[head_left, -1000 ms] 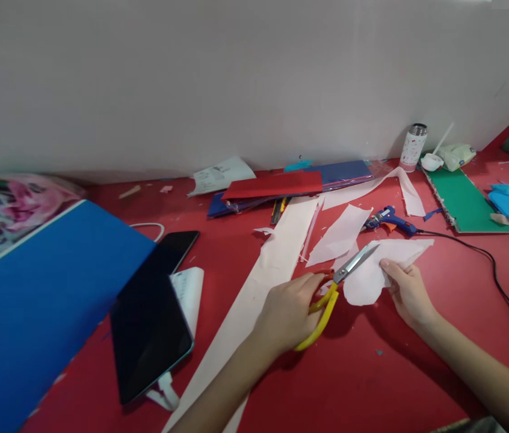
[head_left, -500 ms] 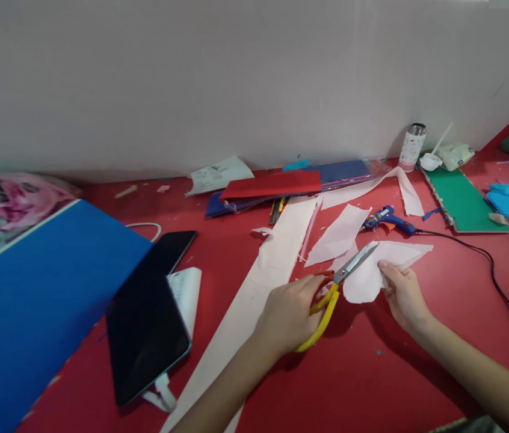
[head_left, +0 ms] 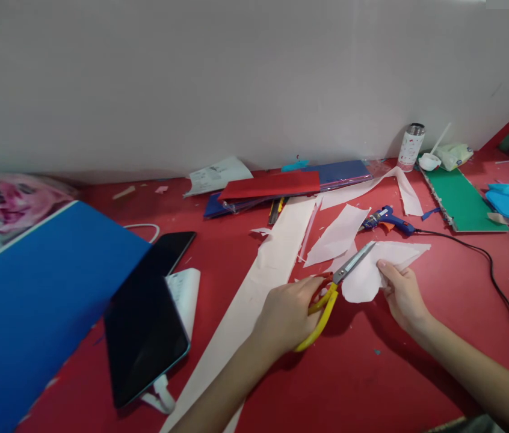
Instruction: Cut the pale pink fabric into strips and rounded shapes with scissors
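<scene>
My left hand (head_left: pixel 288 313) is wrapped round the yellow and red handles of a pair of scissors (head_left: pixel 326 313). The blades look closed or nearly so and lie along the upper left edge of a pale pink paper piece (head_left: pixel 363 279). My right hand (head_left: pixel 402 291) pinches that piece near its middle, thumb on top and fingers beneath. The piece has a rounded end at the lower left and a pointed end at the right. Just behind it lie a pale paper scrap (head_left: pixel 338 234) and a blue glue gun (head_left: pixel 390 221).
A long pale paper strip (head_left: pixel 254 288) runs under my left forearm. At the left are a black tablet (head_left: pixel 146 337), a white power bank (head_left: pixel 185 294) and a blue board (head_left: pixel 47 300). Behind stand red folders (head_left: pixel 272 185) and a bottle (head_left: pixel 411 147); a green board (head_left: pixel 464 201) lies right.
Almost nothing differs. The whole view has shifted very slightly, and both hands keep the same hold on the scissors and the paper.
</scene>
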`<state>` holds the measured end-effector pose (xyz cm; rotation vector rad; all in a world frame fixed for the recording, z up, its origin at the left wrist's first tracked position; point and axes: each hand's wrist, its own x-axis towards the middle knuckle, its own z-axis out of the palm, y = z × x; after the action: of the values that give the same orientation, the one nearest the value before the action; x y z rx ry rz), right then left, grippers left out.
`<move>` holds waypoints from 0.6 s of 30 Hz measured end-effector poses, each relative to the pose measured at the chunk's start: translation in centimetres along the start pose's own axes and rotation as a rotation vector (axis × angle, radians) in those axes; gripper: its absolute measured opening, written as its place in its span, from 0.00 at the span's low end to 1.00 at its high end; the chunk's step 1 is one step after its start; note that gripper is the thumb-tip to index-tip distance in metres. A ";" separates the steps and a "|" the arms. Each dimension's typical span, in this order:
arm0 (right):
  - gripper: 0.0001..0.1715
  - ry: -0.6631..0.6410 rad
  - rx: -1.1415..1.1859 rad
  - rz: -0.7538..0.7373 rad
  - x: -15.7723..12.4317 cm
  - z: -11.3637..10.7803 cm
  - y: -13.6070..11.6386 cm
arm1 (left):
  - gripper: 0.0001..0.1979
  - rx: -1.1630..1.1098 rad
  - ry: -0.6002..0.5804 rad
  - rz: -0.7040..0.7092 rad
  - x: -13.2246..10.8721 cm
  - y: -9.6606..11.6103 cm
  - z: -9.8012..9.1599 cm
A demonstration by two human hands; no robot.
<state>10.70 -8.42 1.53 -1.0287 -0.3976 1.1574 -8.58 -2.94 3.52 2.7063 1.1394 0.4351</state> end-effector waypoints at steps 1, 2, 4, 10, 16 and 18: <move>0.20 0.002 0.004 0.000 0.0 0.0 0.0 | 0.15 -0.012 -0.005 0.000 0.0 0.0 0.0; 0.19 0.003 0.005 -0.001 0.0 0.0 0.0 | 0.15 -0.023 -0.010 0.001 0.0 0.0 -0.1; 0.19 0.011 0.000 -0.005 0.1 0.0 0.0 | 0.14 -0.029 -0.013 0.005 0.0 0.0 -0.2; 0.17 0.017 0.008 0.005 0.2 0.2 -0.5 | 0.14 0.024 -0.028 0.000 0.0 -0.1 -0.3; 0.15 -0.042 -0.066 0.009 0.3 -0.1 -0.1 | 0.14 0.026 -0.041 -0.004 0.1 -0.1 -0.3; 0.16 -0.049 -0.088 -0.004 0.3 -0.2 0.0 | 0.14 0.016 -0.049 -0.007 0.2 -0.1 -0.3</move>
<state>10.96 -8.24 1.38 -1.0762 -0.4931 1.1715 -8.64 -2.75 3.83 2.7098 1.1432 0.3583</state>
